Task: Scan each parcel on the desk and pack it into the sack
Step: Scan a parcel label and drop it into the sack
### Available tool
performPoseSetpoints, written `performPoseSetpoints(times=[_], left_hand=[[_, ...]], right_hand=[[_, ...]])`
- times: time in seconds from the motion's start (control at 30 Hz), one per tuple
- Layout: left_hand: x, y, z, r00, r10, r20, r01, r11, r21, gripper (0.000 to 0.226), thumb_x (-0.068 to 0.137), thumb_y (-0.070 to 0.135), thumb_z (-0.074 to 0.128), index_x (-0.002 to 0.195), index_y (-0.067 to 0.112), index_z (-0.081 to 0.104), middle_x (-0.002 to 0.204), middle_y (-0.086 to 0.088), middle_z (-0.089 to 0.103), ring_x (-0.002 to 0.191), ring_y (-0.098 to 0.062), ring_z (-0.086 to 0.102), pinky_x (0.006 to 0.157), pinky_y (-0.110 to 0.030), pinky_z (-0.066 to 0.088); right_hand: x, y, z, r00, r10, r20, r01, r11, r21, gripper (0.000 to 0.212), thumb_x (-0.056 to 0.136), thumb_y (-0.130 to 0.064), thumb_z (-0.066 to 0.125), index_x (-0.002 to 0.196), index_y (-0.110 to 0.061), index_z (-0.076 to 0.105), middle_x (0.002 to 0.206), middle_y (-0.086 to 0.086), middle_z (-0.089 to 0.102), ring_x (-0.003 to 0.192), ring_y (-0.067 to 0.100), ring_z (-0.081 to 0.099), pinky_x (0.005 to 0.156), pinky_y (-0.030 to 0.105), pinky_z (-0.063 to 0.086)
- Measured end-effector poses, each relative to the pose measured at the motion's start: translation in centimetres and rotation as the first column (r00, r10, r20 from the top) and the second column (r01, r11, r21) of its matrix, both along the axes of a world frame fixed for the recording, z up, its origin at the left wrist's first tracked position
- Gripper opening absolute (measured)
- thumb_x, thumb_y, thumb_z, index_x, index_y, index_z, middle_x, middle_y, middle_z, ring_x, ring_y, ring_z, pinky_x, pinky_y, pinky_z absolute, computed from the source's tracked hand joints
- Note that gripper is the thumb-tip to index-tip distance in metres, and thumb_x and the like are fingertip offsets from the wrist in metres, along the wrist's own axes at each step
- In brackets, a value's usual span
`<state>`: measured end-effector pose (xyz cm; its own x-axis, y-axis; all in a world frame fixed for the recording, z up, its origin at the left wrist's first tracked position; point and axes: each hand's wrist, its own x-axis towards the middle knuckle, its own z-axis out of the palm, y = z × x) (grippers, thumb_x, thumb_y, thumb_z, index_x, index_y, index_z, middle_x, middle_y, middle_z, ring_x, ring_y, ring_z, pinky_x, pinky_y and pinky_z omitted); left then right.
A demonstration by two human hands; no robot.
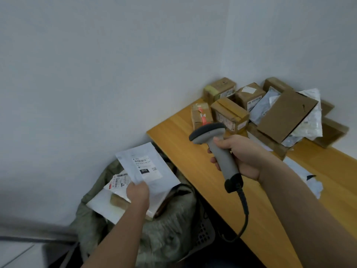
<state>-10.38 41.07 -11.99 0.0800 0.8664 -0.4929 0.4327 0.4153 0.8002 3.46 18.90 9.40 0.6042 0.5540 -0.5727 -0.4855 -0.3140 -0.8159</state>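
Hands grip flat glossy mailer (pixel 149 167) and grey pistol-shaped scanner (pixel 218 149).

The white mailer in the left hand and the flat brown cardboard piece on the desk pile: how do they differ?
The white mailer is held over the sack by the left hand; the brown cardboard piece lies tilted on the pile on the desk. The mailer shows a printed label with barcode; the cardboard's visible face is plain. Both are flat and rectangular.
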Motion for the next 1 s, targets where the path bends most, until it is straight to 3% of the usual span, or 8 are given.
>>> performPoseSetpoints(times=[0.13,0.27,0.37,0.53,0.67,0.8,0.87,1.0], left_hand=[[-4.3,1.8,-1.1,0.981,0.033,-0.190,-0.029,0.999,0.025,0.044,0.095,0.006,0.049,0.138,-0.002,0.045,0.135,-0.023,0.052,0.123,-0.042,0.048,0.101,-0.044,0.041],[-6.7,2.4,-2.7,0.939,-0.047,-0.342,-0.004,0.989,-0.146,0.049,0.089,0.008,0.057,0.132,-0.011,0.042,0.133,-0.024,0.050,0.120,-0.042,0.050,0.099,-0.044,0.046],[-6.4,2.3,-2.3,0.870,-0.068,-0.488,-0.007,0.988,-0.151,0.070,0.080,0.012,0.065,0.137,-0.005,0.028,0.142,-0.024,0.031,0.126,-0.042,0.041,0.103,-0.046,0.042],[-4.5,2.0,-1.5,0.771,-0.197,-0.606,0.287,0.956,0.055,0.066,0.079,0.014,0.064,0.136,0.009,0.031,0.138,-0.015,0.026,0.124,-0.038,0.031,0.103,-0.047,0.032],[-1.3,1.2,-0.9,0.684,-0.284,-0.672,0.426,0.903,0.051,0.058,0.083,0.019,0.063,0.133,0.009,0.036,0.139,-0.015,0.025,0.127,-0.037,0.028,0.107,-0.046,0.026],[3.1,-2.0,-0.5,0.633,-0.372,-0.679,0.590,0.800,0.112,0.049,0.084,0.016,0.061,0.128,0.009,0.041,0.136,-0.015,0.027,0.123,-0.037,0.030,0.104,-0.046,0.028],[5.5,-4.6,-0.1,0.595,-0.455,-0.662,0.686,0.718,0.123,0.046,0.084,0.013,0.059,0.126,0.009,0.040,0.135,-0.014,0.027,0.122,-0.035,0.030,0.103,-0.045,0.030],[10.5,-10.6,0.7,0.461,-0.628,-0.627,0.855,0.504,0.122,0.045,0.089,0.014,0.056,0.131,0.013,0.037,0.141,-0.012,0.022,0.128,-0.037,0.027,0.101,-0.046,0.032]], right_hand=[[-1.1,2.1,-1.3,0.997,0.070,-0.041,-0.071,0.997,-0.007,0.031,0.103,-0.025,0.049,0.118,0.002,0.056,0.095,0.011,0.056,0.069,0.018,0.060,0.054,0.028,0.051],[-1.8,3.3,-2.3,0.993,0.104,-0.056,-0.106,0.994,-0.032,0.031,0.103,-0.024,0.049,0.117,0.002,0.057,0.097,0.012,0.056,0.070,0.019,0.060,0.057,0.029,0.051],[-2.0,3.5,-2.8,0.993,0.093,-0.076,-0.096,0.994,-0.045,0.031,0.103,-0.024,0.049,0.118,0.002,0.056,0.097,0.012,0.057,0.069,0.019,0.060,0.057,0.030,0.051],[-1.6,2.6,-3.0,0.996,0.033,-0.087,-0.038,0.998,-0.053,0.028,0.103,-0.023,0.049,0.117,0.000,0.055,0.097,0.012,0.058,0.072,0.021,0.060,0.062,0.033,0.049],[-0.7,0.3,-2.7,0.994,-0.074,-0.083,0.070,0.996,-0.055,0.022,0.103,-0.022,0.048,0.109,-0.002,0.057,0.099,0.013,0.059,0.073,0.022,0.059,0.063,0.034,0.050],[0.9,-3.9,-2.7,0.970,-0.228,-0.085,0.226,0.974,-0.033,0.022,0.103,-0.021,0.049,0.112,-0.003,0.056,0.101,0.014,0.058,0.074,0.024,0.059,0.064,0.035,0.050],[1.9,-6.5,-3.0,0.946,-0.316,-0.081,0.313,0.949,-0.040,0.026,0.102,-0.023,0.050,0.118,-0.003,0.055,0.102,0.014,0.059,0.074,0.024,0.059,0.063,0.035,0.050],[3.9,-12.8,-3.6,0.873,-0.483,-0.067,0.480,0.875,-0.060,0.026,0.102,-0.025,0.052,0.110,-0.001,0.058,0.098,0.014,0.060,0.074,0.023,0.059,0.065,0.036,0.051]])
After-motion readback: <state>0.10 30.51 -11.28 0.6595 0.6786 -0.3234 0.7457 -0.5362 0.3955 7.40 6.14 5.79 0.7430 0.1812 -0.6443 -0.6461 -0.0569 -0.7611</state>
